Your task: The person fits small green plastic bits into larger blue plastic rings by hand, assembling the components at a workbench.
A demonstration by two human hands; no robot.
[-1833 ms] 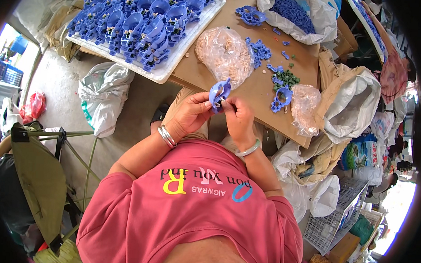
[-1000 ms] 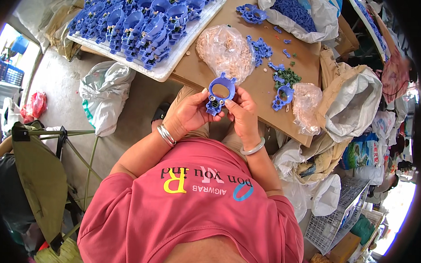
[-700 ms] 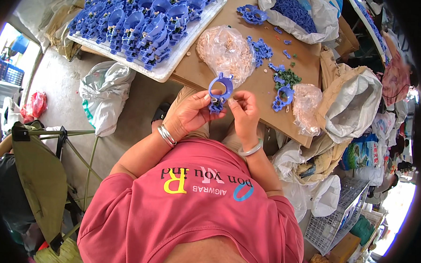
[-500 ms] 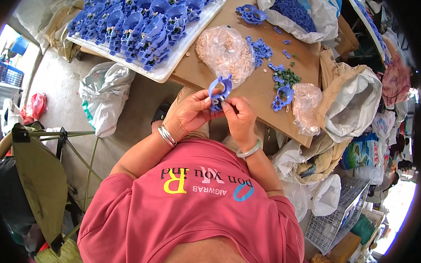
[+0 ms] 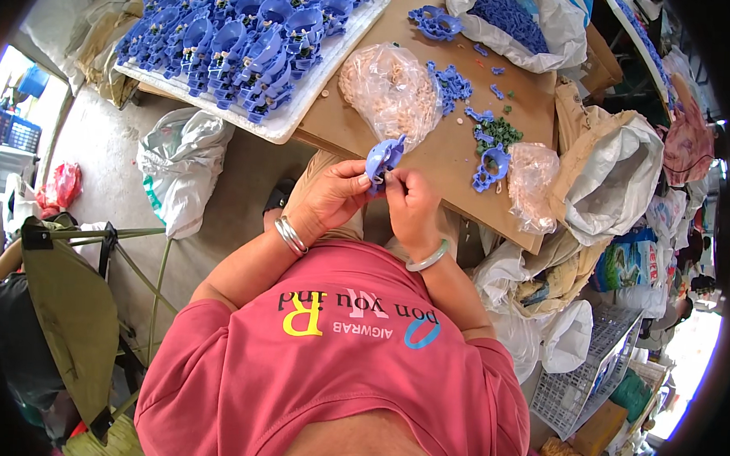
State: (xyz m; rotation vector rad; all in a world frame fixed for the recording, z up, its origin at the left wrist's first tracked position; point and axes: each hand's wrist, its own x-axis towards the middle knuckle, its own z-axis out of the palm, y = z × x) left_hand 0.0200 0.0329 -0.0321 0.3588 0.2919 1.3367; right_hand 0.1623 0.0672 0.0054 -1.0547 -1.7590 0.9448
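A blue plastic part [image 5: 383, 158] with a round, ring-like body is held up in front of me, just off the table's near edge. My left hand [image 5: 340, 193] grips its left side between thumb and fingers. At its lower right, my right hand [image 5: 412, 201] has thumb and forefinger pinched together against the part; anything small between those fingertips is hidden. Right behind the part lies a clear bag of pale beige pieces [image 5: 390, 90]. On the table to the right are a similar blue part [image 5: 491, 167] and a small heap of dark green pieces [image 5: 503, 135].
At the far left a white tray [image 5: 279, 133] bears rows of blue assemblies. The brown table [image 5: 441, 170] also holds a white sack of blue pieces [image 5: 508, 22], loose blue parts [image 5: 451, 87] and a second beige-filled bag [image 5: 532, 186]. An open sack [image 5: 611, 178] stands at the right edge.
The blue part has been turned in my hands, so its ring now shows more from the side. My right fingers have shifted slightly against it; the table's contents look the same.
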